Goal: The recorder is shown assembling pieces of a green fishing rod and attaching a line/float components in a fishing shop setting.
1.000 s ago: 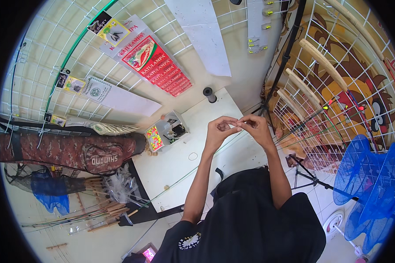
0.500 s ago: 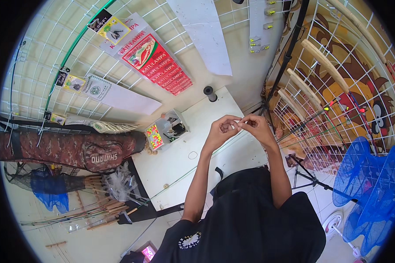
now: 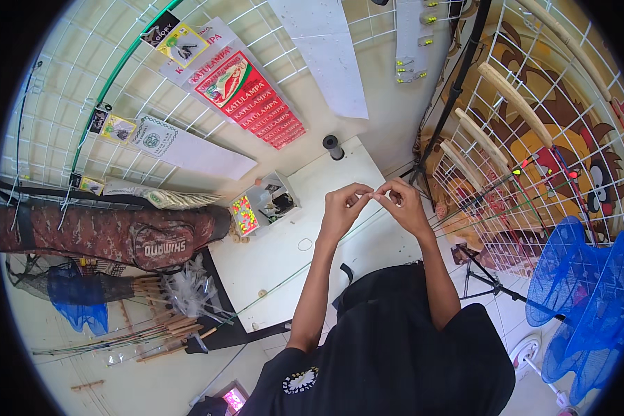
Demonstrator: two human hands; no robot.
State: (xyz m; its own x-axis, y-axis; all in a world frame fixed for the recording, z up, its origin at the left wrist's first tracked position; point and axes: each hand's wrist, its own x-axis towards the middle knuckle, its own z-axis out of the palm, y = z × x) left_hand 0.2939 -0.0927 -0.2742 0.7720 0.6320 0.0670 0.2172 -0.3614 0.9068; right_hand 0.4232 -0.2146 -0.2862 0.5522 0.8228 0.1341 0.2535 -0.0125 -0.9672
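Both hands are raised over the far right part of the white table (image 3: 284,260), with their fingertips meeting. My left hand (image 3: 342,209) is closed in a pinch, thumb against forefinger. Opposite it, my right hand (image 3: 403,206) pinches at the same spot. What lies between the fingertips is too small to make out. A thin green fishing rod (image 3: 295,272) runs slantwise across the tabletop below the hands. To the left of them stands an open box (image 3: 284,211) with dark small items inside, and a panel of bright coloured beads (image 3: 244,213) is on its side.
A dark spool (image 3: 333,148) stands at the table's back edge. White wire racks hold packets (image 3: 239,87) and, on the right, wooden-handled rods (image 3: 516,104). Blue nets (image 3: 582,298) hang at the right. A camouflage rod bag (image 3: 118,236) lies left of the table.
My hands have turned slightly. The fingers, curled and overlapping before with a small whitish bit showing, now meet only at the tips.
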